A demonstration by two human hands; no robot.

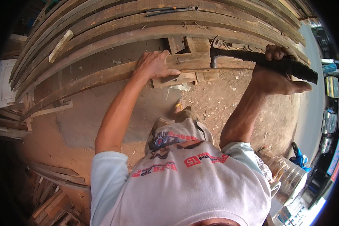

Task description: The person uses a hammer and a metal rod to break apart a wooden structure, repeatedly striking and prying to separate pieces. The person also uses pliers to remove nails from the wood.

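A long wooden plank (pixel 116 71) crosses in front of me, bending away to the left. My left hand (pixel 152 64) grips it, fingers over the far side and thumb along the near edge. In my right hand (pixel 269 75) is a claw hammer (pixel 245 55), held by its dark wrapped handle. The fingers curl over the handle while the thumb points off to the right. The hammer's head hangs over the plank's right part, claw facing away; whether it touches the wood I cannot tell. Short wood pieces (pixel 177 80) lie under the plank between my hands.
Several long boards (pixel 113 34) lie side by side beyond the plank. On them rest pincers (pixel 171 10) and a loose wood offcut (pixel 61 46). Scrap wood (pixel 54 205) is piled at lower left. Wood chips litter the dirt floor (pixel 222 100). Parked vehicles (pixel 329 122) line the road at right.
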